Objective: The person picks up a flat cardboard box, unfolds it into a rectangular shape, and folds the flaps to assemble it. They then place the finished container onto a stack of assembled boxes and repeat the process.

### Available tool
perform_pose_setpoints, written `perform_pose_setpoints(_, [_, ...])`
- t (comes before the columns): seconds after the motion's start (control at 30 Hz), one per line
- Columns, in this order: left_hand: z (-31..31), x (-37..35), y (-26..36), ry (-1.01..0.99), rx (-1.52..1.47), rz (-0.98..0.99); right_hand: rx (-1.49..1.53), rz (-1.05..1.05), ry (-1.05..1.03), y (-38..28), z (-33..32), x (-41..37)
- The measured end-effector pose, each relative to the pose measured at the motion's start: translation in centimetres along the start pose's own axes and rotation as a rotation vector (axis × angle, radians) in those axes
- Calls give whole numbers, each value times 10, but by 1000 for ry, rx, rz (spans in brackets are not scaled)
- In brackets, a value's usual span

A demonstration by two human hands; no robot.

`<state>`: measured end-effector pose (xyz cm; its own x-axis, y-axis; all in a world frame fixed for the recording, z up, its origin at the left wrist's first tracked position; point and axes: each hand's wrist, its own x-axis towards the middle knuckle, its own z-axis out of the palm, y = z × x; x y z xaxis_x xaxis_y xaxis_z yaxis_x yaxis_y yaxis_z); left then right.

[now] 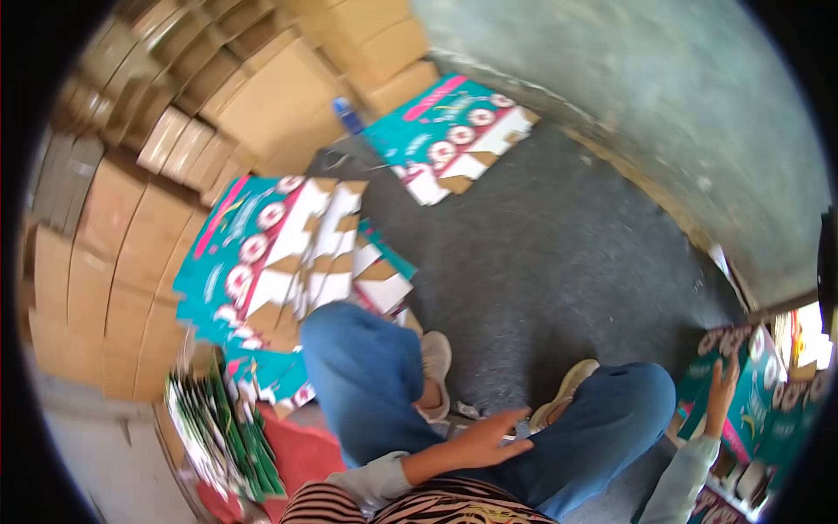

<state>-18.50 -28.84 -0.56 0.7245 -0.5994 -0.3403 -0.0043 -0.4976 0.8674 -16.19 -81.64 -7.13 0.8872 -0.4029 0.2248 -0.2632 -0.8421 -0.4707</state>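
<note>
My left hand (478,444) hangs over my lap between my knees, its fingers stretched out and the thumb apart, with nothing visible in it. Out to the right, my right hand (721,395) reaches to a teal printed carton (752,393) with white and pink patterns. Its fingers are extended and overlap the carton's face. By my right knee, on the left of the view, lies a stack of flat teal cartons (240,249) with white and brown flaps fanned toward me. A small metallic object, partly hidden by my left hand, is on the floor between my shoes.
Another flat teal carton pile (454,131) lies on the dark floor (541,253) near the wall (646,79). Brown boxes (131,262) are stacked along the left. Green and white packets (223,428) stand beside a red mat (301,454). A blue bottle (346,115) is behind the cartons.
</note>
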Motion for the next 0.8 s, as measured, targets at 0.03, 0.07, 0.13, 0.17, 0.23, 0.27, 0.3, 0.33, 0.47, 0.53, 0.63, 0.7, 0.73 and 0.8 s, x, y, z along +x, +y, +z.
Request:
perform_pose_setpoints(0.03, [-1,-6,11,-101,-57,-4,204,-31,-156,-40,0,-1])
perform_pose_setpoints(0.07, [-3,-12,16,-218,-113,6,383,-1,-319,-115,-15,-7])
perform_pose_setpoints(0.13, [-4,-25,7,-158,-77,120,446,-163,-416,-242,-56,-13])
perform_pose_setpoints(0.17, [-14,-32,16,-136,-56,174,338,-359,-347,-285,-75,-12])
perform_pose_setpoints(0.23, [-55,-53,33,193,30,291,278,-681,-141,-355,-115,-22])
perform_pose_setpoints(0.27, [-78,-67,42,408,95,372,328,-808,-7,-378,-131,-29])
perform_pose_setpoints(0.3, [-104,-85,56,578,101,319,592,-1004,169,-389,-138,-36])
perform_pose_setpoints(0.33, [-125,-97,56,802,163,356,745,-1148,206,-401,-149,-40])
perform_pose_setpoints(0.47, [-210,-127,-25,1328,281,-50,937,-1392,4,-460,-185,-51])
perform_pose_setpoints(0.53, [-249,-142,-106,1270,789,-234,956,-1424,-73,-476,-183,-49])
perform_pose_setpoints(0.63, [-294,-156,-217,1071,1127,-665,932,-1440,-169,-491,-172,-40])
perform_pose_setpoints(0.7, [-315,-145,-205,1005,1083,-883,950,-1422,-165,-499,-158,-34])
perform_pose_setpoints(0.73, [-326,-142,-209,985,1115,-927,996,-1407,-123,-501,-152,-33])
perform_pose_setpoints(0.8, [-344,-135,-214,908,1078,-1047,1053,-1408,-112,-504,-145,-29])
